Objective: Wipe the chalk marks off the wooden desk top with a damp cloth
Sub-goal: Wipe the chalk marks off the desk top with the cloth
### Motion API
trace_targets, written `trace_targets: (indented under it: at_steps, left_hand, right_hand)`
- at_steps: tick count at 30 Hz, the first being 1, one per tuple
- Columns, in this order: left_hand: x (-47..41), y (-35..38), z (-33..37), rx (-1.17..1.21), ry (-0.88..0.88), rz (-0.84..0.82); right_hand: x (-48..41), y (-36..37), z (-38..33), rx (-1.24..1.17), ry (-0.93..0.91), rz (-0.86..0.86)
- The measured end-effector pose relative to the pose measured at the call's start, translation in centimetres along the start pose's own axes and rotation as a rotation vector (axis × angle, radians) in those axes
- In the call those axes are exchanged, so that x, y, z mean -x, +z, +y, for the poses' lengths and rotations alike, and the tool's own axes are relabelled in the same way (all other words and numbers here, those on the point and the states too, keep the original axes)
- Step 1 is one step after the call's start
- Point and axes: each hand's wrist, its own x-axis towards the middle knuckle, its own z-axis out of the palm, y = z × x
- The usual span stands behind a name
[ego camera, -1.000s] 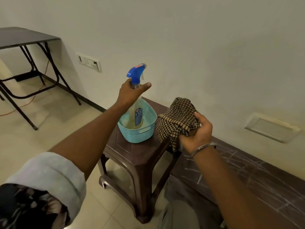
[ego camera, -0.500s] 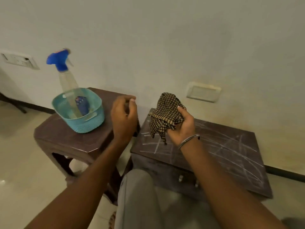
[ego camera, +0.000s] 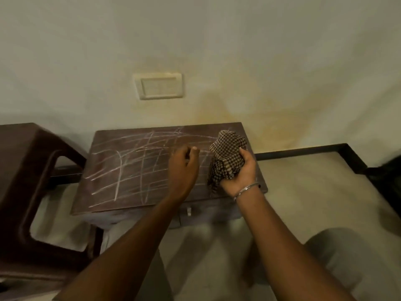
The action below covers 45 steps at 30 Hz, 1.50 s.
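Checked cloth (ego camera: 227,157) in right hand (ego camera: 242,172)

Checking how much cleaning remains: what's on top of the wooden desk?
White chalk marks cover most of the desk top. The left hand and the right hand gripping the checked cloth hide its right part.

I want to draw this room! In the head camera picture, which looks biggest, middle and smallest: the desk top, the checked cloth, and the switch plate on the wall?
1. Desk top, by far the biggest.
2. Checked cloth and switch plate look about alike; the bunched cloth is nearer the camera, so I won't rank them.
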Motion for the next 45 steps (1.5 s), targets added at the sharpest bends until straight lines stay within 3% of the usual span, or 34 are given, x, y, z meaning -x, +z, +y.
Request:
trace_targets:
  at_steps: [7, 12, 20, 25, 31, 34, 36, 38, 40, 42, 45]
  left_hand:
    - [0.2, 4.0, -1.7, -0.107, 0.063, -0.072]
    - [1.2, 5.4, -4.1, -0.201, 0.156, -0.157]
    - [2.0, 6.1, -6.6, -0.483, 0.438, -0.360]
    - [2.7, 6.3, -7.0, -0.554, 0.546, -0.410]
    - [2.4, 6.3, -7.3, -0.519, 0.544, -0.394]
    - [2.4, 6.5, -7.4, -0.549, 0.582, -0.409]
    - [2.6, 7.0, -7.6, -0.565, 0.599, -0.437]
    - [2.8, 7.5, -7.7, -0.579, 0.616, -0.461]
    - [3.0, 7.9, -7.9, -0.602, 0.653, -0.461]
    - [3.0, 8.3, -8.0, -0.631, 0.690, -0.454]
    - [3.0, 8.6, -8.2, -0.661, 0.715, -0.458]
  right_hand:
    - [-1.1, -5.0, -3.3, -0.016, 0.073, -0.080]
    - [-1.0, -6.1, -5.3, 0.064, 0.014, -0.137]
    - [-2.4, -8.6, -8.5, 0.250, -0.052, -0.047]
    - [-2.5, -9.3, -9.9, 0.315, -0.018, -0.080]
    - [-3.4, -8.7, -9.7, 0.340, -0.050, 0.006]
    - [-3.5, -8.3, -9.4, 0.645, -0.269, 0.229]
    - [-3.5, -8.7, -9.6, 1.211, -0.584, 0.356]
    - [-3.5, -9.6, -9.7, 1.742, -0.746, 0.255]
    - [-3.3, -10.7, -9.3, 2.072, -0.694, 0.104]
    - [-3.3, -11.5, -8.7, 2.240, -0.648, 0.008]
    - [-3.3, -11.9, -8.1, 2.206, -0.651, -0.110]
